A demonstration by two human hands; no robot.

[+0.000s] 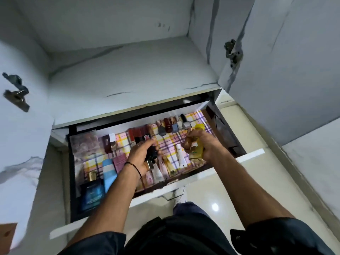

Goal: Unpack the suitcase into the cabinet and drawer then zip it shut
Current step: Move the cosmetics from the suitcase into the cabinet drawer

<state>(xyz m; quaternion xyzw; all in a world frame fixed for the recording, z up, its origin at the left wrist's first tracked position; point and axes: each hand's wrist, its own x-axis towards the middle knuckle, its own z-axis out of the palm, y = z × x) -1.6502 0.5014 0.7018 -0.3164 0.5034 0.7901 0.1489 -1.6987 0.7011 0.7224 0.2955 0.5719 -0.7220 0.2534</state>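
Dark clothing (pixel 184 236) fills the near edge, and two bare forearms reach from it over the open white drawer (pixel 253 153). The left hand (pixel 141 157), with a thin black wristband (pixel 135 167), grips a small black bottle (pixel 151 156) above the middle of the drawer. The right hand (pixel 204 144), apart from it on the right, is curled round a clear bottle of yellow liquid (pixel 197 144). Below them lies a pink, yellow and purple checked liner (pixel 169 142), with a row of small nail polish bottles (pixel 174 124) along the far side, a pale blue tube (pixel 109 173) and a dark blue box (pixel 92 196) near left. Beyond the drawer stands the white marbled cabinet shelf (pixel 128 70), its doors swung open.
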